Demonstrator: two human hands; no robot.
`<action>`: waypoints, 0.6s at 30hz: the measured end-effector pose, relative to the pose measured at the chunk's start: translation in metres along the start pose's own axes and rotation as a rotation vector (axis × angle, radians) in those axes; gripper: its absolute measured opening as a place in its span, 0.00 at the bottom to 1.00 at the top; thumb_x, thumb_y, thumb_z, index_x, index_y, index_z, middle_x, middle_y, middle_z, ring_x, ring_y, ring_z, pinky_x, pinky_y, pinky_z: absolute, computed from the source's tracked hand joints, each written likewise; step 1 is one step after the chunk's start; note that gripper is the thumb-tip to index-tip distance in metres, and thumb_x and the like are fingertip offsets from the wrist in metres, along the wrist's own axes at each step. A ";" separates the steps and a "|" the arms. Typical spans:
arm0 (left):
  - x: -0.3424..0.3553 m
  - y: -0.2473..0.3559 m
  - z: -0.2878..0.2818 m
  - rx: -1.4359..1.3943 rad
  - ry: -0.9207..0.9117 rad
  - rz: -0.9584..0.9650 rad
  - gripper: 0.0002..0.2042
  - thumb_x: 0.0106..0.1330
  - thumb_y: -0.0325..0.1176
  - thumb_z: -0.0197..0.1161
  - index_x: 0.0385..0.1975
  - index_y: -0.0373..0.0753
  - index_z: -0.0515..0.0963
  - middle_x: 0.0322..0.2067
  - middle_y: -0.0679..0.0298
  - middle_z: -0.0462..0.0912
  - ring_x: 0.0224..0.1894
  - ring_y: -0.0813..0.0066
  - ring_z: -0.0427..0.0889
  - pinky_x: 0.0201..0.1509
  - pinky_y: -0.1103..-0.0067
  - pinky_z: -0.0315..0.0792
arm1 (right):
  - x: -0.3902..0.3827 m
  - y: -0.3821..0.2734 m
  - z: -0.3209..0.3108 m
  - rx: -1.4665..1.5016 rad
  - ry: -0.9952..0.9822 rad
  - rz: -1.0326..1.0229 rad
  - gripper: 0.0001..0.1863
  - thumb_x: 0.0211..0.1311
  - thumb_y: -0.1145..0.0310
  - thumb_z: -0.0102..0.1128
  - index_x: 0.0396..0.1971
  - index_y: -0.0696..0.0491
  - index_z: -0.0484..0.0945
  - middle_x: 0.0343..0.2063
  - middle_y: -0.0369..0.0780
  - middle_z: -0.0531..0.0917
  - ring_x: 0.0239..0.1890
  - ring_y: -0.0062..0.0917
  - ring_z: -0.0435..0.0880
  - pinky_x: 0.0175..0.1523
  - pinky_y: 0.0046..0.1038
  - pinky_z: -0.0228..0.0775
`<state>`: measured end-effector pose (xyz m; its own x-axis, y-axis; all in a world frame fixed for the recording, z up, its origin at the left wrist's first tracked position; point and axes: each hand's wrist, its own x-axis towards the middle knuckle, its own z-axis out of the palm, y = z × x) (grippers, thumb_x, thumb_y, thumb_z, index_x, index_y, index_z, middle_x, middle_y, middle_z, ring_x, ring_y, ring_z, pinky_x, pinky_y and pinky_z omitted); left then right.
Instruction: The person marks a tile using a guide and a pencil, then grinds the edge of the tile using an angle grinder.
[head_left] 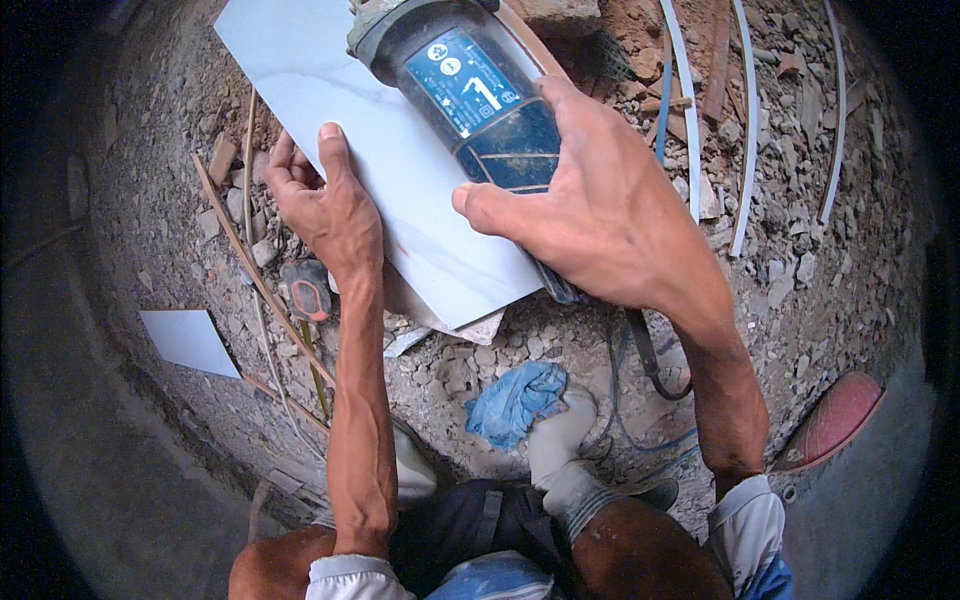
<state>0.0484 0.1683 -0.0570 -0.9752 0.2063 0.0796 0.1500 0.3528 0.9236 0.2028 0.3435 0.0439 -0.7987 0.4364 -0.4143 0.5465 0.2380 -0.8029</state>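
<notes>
A white tile (400, 205) with faint grey veining slants across the upper middle, one pointed corner toward me. My left hand (335, 215) grips its left edge, thumb on top and fingers curled beneath. On the right, my right hand (625, 205) is wrapped around the dark blue body of an angle grinder (500, 120), which lies over the tile's right side. Its head is at the top edge of the view; the disc cannot be made out. A black power cord (645, 355) runs down from the tool's rear.
Rubble covers the ground. A tape measure (307, 290) and a wooden strip (240, 245) lie left of my forearm, with a white tile offcut (190, 340) farther left. Narrow white strips (750, 130) stretch along the right. A blue cloth (515, 403) rests by my foot; a red object (832, 422) sits lower right.
</notes>
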 end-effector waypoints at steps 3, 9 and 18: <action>-0.001 0.000 -0.001 0.021 -0.007 -0.004 0.28 0.79 0.42 0.69 0.64 0.24 0.70 0.47 0.54 0.87 0.45 0.76 0.85 0.50 0.79 0.80 | 0.000 0.000 -0.001 -0.014 -0.005 0.007 0.39 0.56 0.57 0.80 0.61 0.67 0.77 0.43 0.51 0.89 0.42 0.35 0.89 0.51 0.35 0.82; 0.000 -0.002 -0.001 0.015 -0.012 0.004 0.29 0.79 0.43 0.69 0.65 0.23 0.69 0.47 0.54 0.87 0.46 0.76 0.85 0.50 0.79 0.80 | -0.005 0.004 0.001 -0.018 0.006 -0.008 0.38 0.56 0.57 0.79 0.60 0.67 0.78 0.42 0.50 0.89 0.42 0.35 0.89 0.52 0.35 0.82; -0.001 -0.002 0.000 0.017 -0.018 0.024 0.29 0.79 0.43 0.68 0.64 0.23 0.70 0.47 0.54 0.87 0.46 0.76 0.85 0.51 0.79 0.79 | -0.015 0.003 -0.003 -0.009 0.000 0.021 0.36 0.56 0.58 0.80 0.58 0.66 0.79 0.43 0.51 0.89 0.44 0.36 0.89 0.54 0.35 0.82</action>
<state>0.0492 0.1674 -0.0585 -0.9682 0.2316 0.0949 0.1766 0.3634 0.9147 0.2173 0.3408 0.0487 -0.7871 0.4417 -0.4305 0.5651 0.2369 -0.7903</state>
